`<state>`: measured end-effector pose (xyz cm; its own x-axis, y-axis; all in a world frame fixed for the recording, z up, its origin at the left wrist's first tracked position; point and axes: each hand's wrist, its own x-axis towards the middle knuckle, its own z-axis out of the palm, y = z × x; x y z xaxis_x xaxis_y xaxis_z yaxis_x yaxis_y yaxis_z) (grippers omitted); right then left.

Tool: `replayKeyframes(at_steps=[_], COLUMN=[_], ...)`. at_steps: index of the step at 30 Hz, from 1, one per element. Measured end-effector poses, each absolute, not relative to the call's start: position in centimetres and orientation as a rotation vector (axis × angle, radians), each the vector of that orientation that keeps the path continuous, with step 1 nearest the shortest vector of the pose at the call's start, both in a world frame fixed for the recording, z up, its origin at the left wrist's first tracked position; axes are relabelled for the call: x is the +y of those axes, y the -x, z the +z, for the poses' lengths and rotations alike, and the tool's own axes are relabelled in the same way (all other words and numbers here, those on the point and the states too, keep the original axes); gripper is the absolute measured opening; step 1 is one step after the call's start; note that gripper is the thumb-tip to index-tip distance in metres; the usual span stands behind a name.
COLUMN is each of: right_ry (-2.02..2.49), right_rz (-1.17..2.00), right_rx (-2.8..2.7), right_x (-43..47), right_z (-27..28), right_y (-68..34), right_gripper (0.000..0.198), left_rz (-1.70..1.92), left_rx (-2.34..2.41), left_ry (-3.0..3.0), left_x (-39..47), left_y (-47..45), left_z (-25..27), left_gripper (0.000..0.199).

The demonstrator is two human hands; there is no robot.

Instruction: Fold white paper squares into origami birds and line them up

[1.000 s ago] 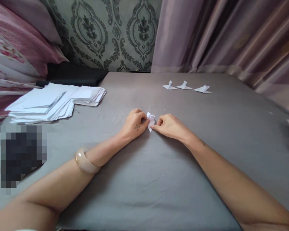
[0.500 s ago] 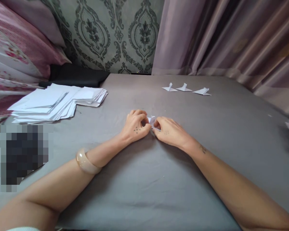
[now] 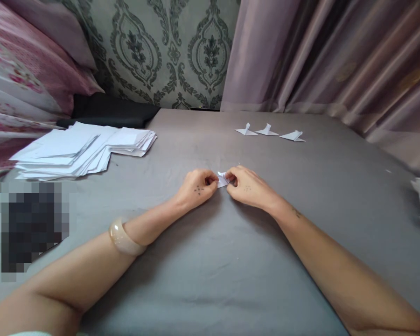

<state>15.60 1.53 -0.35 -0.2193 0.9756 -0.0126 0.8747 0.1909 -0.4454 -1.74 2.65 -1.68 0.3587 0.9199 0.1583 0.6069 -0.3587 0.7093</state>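
A small folded white paper [image 3: 222, 181] is held between my two hands, just above the grey cloth near the middle of the view. My left hand [image 3: 199, 185] pinches its left side between thumb and fingers. On the other side, my right hand [image 3: 248, 186] grips the right edge, thumb below and index finger on top. The fingers partly cover the paper, so its full shape is hidden. Farther back, to the right, several-pointed folded paper figures stand in a row: a left one [image 3: 247, 130], a middle one [image 3: 267, 130] and a right one [image 3: 294, 136].
Stacked white paper sheets [image 3: 70, 151] lie at the left on the grey cloth [image 3: 210, 261]. Behind them is a dark folded cloth [image 3: 115, 111]. A patterned wall and a mauve curtain [image 3: 266, 56] border the back. A blurred-out dark object [image 3: 31, 224] sits at the left edge.
My hands have drawn slightly apart, the right one shifting a little to the right. More of the folded paper shows between them. The three paper figures stay put.
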Motion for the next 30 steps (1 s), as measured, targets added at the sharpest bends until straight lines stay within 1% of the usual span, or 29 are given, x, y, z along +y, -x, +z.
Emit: replayKeyframes(at_steps=[3, 5, 8, 11, 14, 18, 30], right_ry=[1.748, 1.723, 1.612, 1.528, 1.549, 1.607, 1.672], right_rz=[0.529, 0.505, 0.543, 0.609, 0.657, 0.649, 0.659], right_rx=[-2.182, -2.186, -2.195, -2.168, -2.062, -1.988, -1.976], right_x=[1.6, 1.7, 2.1, 2.4, 2.4, 2.0, 1.3], right_z=[-0.3, -0.4, -0.8, -1.3, -1.5, -1.1, 0.3], right_y=[-15.5, -15.5, -15.5, -15.5, -15.4, -15.0, -14.6], right_gripper=[0.012, 0.012, 0.013, 0.011, 0.007, 0.007, 0.014], left_rz=[0.727, 0.784, 0.898, 0.891, 0.823, 0.806, 0.817], left_rx=[1.316, 1.349, 1.362, 1.259, 1.219, 1.252, 1.300], left_ry=[-2.040, -2.052, -2.076, -2.062, -2.048, -2.046, -2.061], left_x=[2.5, 2.7, 3.1, 3.4, 3.5, 3.4, 3.5], left_y=[1.8, 1.9, 2.0, 2.0, 1.9, 1.8, 1.8], left_z=[-1.6, -1.9, -2.5, -2.7, -2.4, -2.0, -2.2], left_gripper=[0.014, 0.012, 0.021, 0.016, 0.014, 0.013, 0.010])
